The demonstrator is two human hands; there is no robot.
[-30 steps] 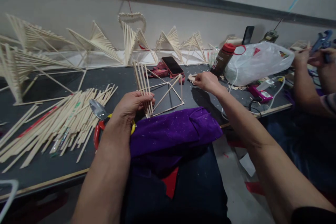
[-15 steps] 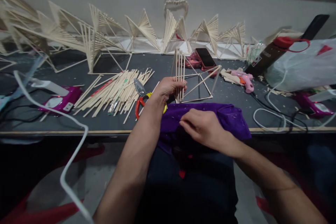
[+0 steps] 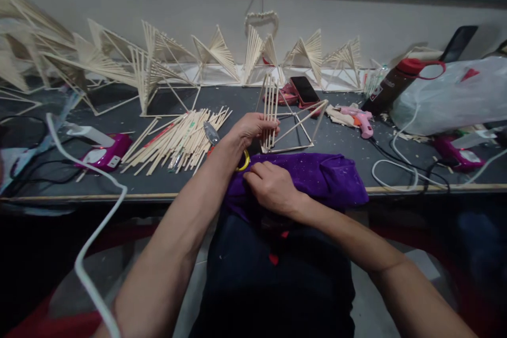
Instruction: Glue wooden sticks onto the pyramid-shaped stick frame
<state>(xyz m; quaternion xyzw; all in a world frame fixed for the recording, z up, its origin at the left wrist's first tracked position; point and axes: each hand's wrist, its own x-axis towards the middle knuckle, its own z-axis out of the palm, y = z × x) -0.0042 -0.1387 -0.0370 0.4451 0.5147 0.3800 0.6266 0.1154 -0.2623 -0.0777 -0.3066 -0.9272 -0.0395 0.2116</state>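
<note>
My left hand [image 3: 253, 129] is closed around the upright sticks of a small wooden stick frame [image 3: 299, 129], which stands on the dark table. Low in front of it, my right hand [image 3: 273, 184] is over a purple cloth [image 3: 317, 174] at the table's front edge. Its fingers are curled in, and whatever they may hold is hidden. Just left of that hand shows the yellow handle of a pair of scissors [image 3: 244, 161], partly covered by my left forearm. A pile of loose wooden sticks [image 3: 186, 140] lies to the left.
Several finished stick structures [image 3: 217, 55] line the wall. Behind the frame lies a phone [image 3: 304, 91]. To the right are a pink glue gun [image 3: 360, 120], a dark bottle with a red lid [image 3: 392, 87] and a plastic bag [image 3: 439, 97]. A white cable [image 3: 101, 222] hangs at the left.
My right hand has moved left and slightly down across the purple cloth, toward the scissors. My left hand still grips the stick frame. The whole view has shifted a little.
</note>
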